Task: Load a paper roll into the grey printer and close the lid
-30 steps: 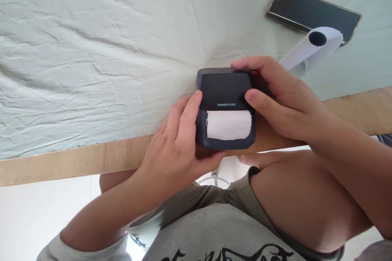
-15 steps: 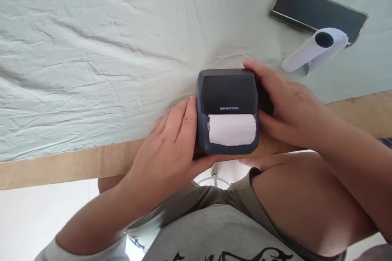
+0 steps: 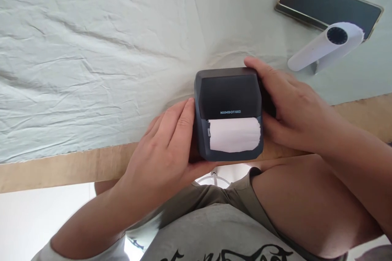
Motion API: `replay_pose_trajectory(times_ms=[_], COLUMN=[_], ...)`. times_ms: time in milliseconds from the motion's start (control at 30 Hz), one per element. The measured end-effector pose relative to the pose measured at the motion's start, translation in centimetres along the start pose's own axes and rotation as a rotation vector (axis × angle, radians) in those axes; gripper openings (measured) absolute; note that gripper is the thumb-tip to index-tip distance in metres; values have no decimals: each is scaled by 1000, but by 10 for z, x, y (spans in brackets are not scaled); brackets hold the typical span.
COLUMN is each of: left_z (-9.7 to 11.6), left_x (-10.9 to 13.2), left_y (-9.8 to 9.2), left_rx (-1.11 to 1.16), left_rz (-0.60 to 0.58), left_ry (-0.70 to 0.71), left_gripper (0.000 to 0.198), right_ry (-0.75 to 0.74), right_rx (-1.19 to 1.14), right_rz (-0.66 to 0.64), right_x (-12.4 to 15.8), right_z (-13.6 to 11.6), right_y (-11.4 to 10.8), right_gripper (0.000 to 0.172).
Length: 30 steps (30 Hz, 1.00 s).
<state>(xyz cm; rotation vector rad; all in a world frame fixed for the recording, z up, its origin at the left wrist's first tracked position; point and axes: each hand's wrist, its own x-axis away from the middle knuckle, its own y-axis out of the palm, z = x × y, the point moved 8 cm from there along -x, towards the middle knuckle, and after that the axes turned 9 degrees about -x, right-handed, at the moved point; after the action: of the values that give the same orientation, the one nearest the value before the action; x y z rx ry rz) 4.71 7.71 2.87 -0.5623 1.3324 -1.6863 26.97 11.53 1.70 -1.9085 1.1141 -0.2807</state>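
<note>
Between my two hands is a dark blue and black label printer (image 3: 229, 94) marked NIIMBOT. A torn-edged strip of white paper (image 3: 235, 135) sticks out of its front slot. My left hand (image 3: 167, 142) is closed against the printer's left side, its thumb under the near edge. On the opposite side, my right hand (image 3: 290, 106) grips the printer, with one finger at the far right corner and others lower down. The printer's underside is hidden.
At the upper right a smartphone (image 3: 330, 2) lies on the pale green cloth (image 3: 107, 49). A partly unrolled white paper roll (image 3: 315, 47) with a dark core overlaps its near edge. The wooden table edge (image 3: 67, 167) runs along my lap.
The printer appears slightly larger and closer to the camera, still between both hands. The phone and paper roll have shifted up and right in the view.
</note>
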Motion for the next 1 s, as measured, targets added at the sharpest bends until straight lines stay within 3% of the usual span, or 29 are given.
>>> replay_pose_trajectory(times_ms=[200,467,833,1000], left_z=[0,-2,6,6], left_x=[2,3,0,-6], left_y=[3,6,-6,-4], left_rx=[-25,-77,-201,-249], left_rz=[-30,-34,138,128], left_ry=[-32,36,207,212], left_gripper=[109,115,96,82], right_ry=[-42,-24,-60,-91], right_rx=[36,10,46,27], right_rz=[-1,-22,14,36], right_x=[-5,-5,-7,-9], right_z=[-7,-5,-16,-21], right_y=[-1,0,-2,-2], right_gripper=[82,78,100,105])
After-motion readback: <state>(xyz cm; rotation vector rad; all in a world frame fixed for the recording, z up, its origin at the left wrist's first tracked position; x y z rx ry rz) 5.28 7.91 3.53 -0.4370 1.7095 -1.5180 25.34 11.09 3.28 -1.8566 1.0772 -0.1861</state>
